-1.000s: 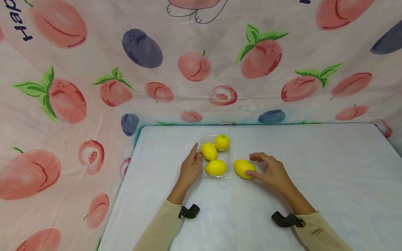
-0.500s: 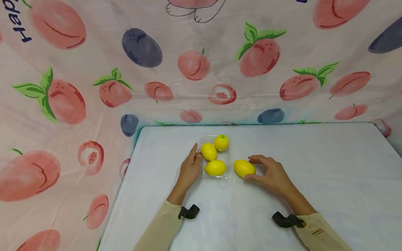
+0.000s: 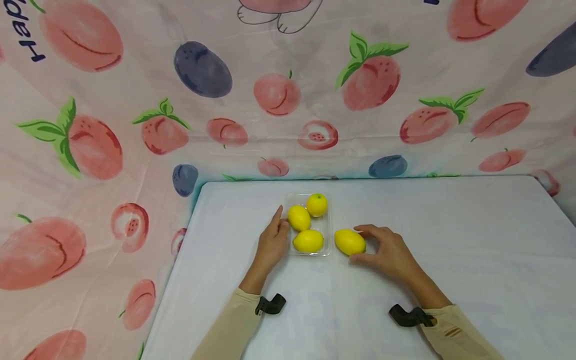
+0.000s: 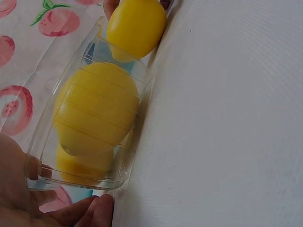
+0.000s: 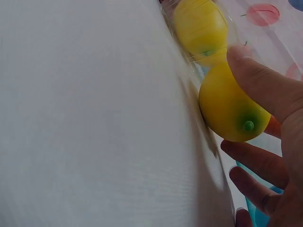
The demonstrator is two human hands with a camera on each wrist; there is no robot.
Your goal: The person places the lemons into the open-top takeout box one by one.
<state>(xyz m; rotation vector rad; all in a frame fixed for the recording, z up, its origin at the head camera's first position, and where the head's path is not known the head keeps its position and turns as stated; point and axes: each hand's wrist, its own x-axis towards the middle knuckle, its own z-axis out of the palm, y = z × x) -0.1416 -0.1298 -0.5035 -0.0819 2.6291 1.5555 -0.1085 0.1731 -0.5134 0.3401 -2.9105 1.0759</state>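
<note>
A clear plastic tray point(image 3: 327, 248) lies on the table with three yellow lemons in it: one at the back right point(image 3: 317, 205), one at the left point(image 3: 299, 218), one in front point(image 3: 308, 241). My left hand point(image 3: 271, 245) rests along the tray's left side, its index finger pointing away from me; in the left wrist view its fingers point(image 4: 102, 208) lie right at the tray's end wall. Just right of the tray is another lemon point(image 3: 349, 242). My right hand point(image 3: 391, 252) holds it between thumb and index finger. In the right wrist view, the thumb point(image 5: 255, 78) lies across this lemon, green stem end facing the camera.
A white cloth covers the table point(image 3: 472, 240). Behind it and on the left hangs a pink curtain point(image 3: 252, 60) printed with fruit. Black camera mounts sit at the left wrist point(image 3: 271, 303) and right wrist point(image 3: 410, 315), by the beige sleeves.
My right thumb has slid from over the lemon to its near edge, and the index finger has come down to its far side. The left hand and tray have stayed put.
</note>
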